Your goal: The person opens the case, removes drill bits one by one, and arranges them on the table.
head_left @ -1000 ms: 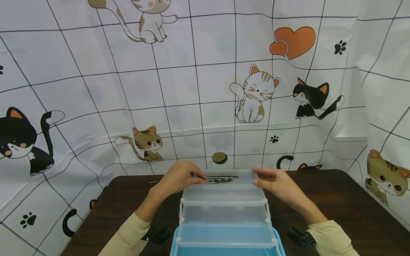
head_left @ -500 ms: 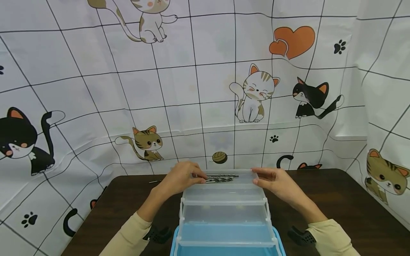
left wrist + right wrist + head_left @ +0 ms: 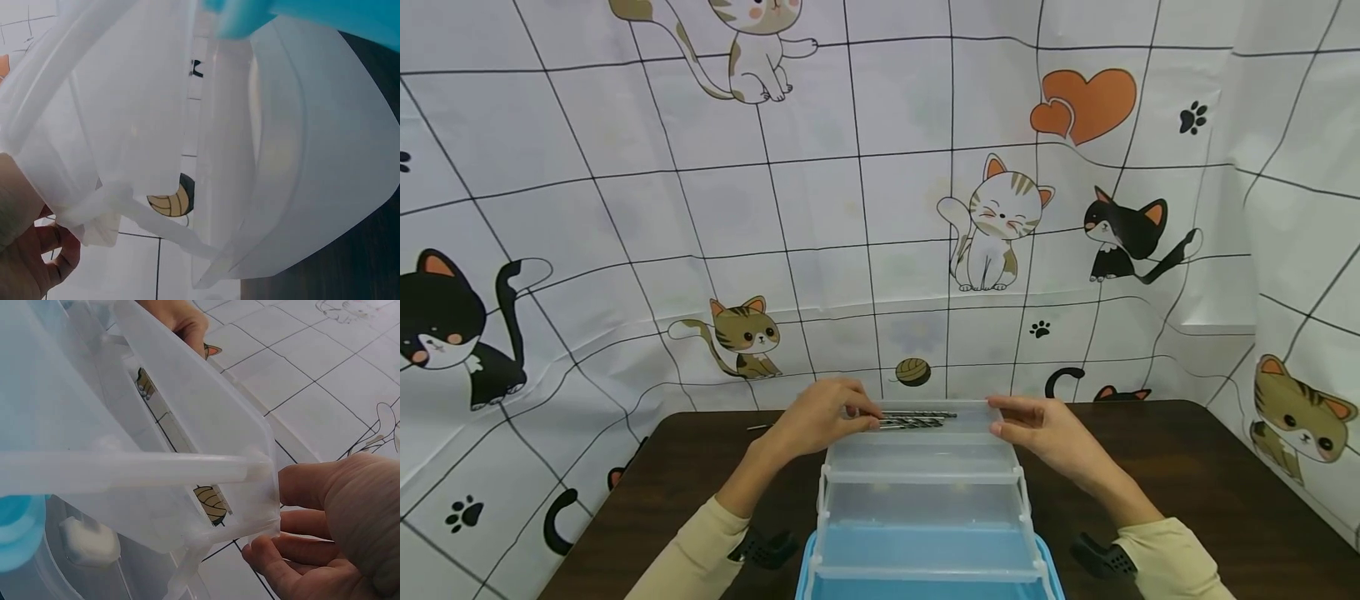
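A translucent plastic box with fold-out tiers and a light blue base stands before me. Several metal drill bits lie across its farthest tray. My left hand reaches over that tray's left end, thumb and fingers pinching the drill bits near their left ends. A thin shank pokes out left of this hand. With curled fingers my right hand grips the tray's right corner; the right wrist view shows its fingers against the tray's end wall. In the left wrist view the drill bits are hidden.
The box stands on a dark brown wooden table. Behind it hangs a white gridded sheet printed with cats, hearts and paw prints. Black straps with cameras sit at both wrists. A white latch-like part shows low on the box.
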Tool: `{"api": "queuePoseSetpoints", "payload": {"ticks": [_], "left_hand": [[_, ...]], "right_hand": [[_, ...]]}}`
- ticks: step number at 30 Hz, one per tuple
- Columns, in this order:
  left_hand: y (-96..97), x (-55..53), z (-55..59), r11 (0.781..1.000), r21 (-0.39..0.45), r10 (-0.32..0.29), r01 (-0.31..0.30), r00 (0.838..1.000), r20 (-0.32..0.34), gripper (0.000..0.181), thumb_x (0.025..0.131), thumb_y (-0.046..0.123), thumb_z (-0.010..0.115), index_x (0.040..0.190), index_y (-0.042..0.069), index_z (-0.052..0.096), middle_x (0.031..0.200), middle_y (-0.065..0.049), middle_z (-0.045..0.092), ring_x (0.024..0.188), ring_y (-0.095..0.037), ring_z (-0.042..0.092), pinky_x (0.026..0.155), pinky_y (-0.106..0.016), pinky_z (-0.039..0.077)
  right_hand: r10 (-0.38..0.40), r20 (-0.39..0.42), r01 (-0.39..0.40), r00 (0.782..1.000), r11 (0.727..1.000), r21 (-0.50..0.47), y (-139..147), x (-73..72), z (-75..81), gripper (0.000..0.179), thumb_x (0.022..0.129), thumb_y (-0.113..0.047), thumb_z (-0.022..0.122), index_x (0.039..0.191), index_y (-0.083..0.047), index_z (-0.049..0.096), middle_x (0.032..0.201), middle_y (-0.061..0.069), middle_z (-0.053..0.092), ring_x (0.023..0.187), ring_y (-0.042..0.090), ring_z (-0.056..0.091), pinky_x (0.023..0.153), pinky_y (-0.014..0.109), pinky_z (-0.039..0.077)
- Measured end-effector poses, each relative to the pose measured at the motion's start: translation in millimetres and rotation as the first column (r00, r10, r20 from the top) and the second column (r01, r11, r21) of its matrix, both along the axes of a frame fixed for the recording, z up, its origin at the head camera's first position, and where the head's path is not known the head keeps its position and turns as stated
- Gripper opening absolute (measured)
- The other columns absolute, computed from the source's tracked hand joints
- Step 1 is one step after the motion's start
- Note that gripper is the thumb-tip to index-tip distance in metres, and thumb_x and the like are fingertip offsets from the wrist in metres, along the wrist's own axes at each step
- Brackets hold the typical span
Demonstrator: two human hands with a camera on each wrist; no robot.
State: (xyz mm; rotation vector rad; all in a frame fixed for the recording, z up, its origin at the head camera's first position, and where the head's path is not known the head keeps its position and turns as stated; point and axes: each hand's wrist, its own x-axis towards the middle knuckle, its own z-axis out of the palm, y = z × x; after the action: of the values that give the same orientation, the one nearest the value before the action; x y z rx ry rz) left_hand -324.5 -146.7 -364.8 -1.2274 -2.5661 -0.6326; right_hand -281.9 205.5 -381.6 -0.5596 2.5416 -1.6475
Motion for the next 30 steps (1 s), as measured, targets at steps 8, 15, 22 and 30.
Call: {"api": "queuePoseSetpoints", "payload": {"ticks": [8,15,22,30], "left_hand": [[-6.5,-1.8,2.6,0.997,0.071,-0.012,0.016,0.999,-0.053,0.013,0.087,0.031,0.066,0.096,0.025,0.074,0.088,0.020,0.057,0.072,-0.001,0.050,0.060,-0.025,0.042],[-10.8,-0.3,8.6,0.986,0.166,-0.018,0.027,0.998,-0.053,0.011,0.087,0.026,0.066,0.094,0.023,0.073,0.090,0.018,0.059,0.075,-0.003,0.051,0.059,-0.026,0.043],[-24.9,-1.4,5.4,0.955,0.296,0.011,-0.009,1.000,-0.005,0.011,0.088,0.028,0.065,0.096,0.025,0.072,0.090,0.016,0.058,0.078,-0.005,0.052,0.062,-0.031,0.045],[-38.9,-8.1,3.3,0.925,0.380,0.012,-0.003,1.000,-0.022,0.014,0.087,0.027,0.066,0.099,0.023,0.072,0.092,0.013,0.060,0.085,-0.007,0.056,0.069,-0.033,0.046]], "right_hand": [[0.004,-0.002,-0.004,1.000,1.000,-0.001,-0.5,1.1,1.6,0.052,0.085,-0.033,0.067,0.131,-0.014,0.053,0.129,0.003,0.053,0.110,0.017,0.054,0.087,0.037,0.045],[0.005,-0.006,-0.005,1.000,1.000,-0.001,0.3,0.4,1.0,0.050,0.086,-0.033,0.067,0.131,-0.017,0.053,0.129,0.003,0.052,0.111,0.017,0.053,0.087,0.038,0.044],[0.004,-0.010,-0.004,1.000,1.000,0.005,-0.4,-1.0,-0.9,0.052,0.086,-0.034,0.066,0.131,-0.014,0.053,0.129,0.002,0.052,0.111,0.017,0.053,0.087,0.037,0.044],[-0.025,-0.019,0.026,1.000,0.999,0.033,1.3,-0.8,-1.1,0.052,0.085,-0.037,0.067,0.130,-0.017,0.054,0.127,0.001,0.054,0.110,0.016,0.053,0.088,0.039,0.044]]}}
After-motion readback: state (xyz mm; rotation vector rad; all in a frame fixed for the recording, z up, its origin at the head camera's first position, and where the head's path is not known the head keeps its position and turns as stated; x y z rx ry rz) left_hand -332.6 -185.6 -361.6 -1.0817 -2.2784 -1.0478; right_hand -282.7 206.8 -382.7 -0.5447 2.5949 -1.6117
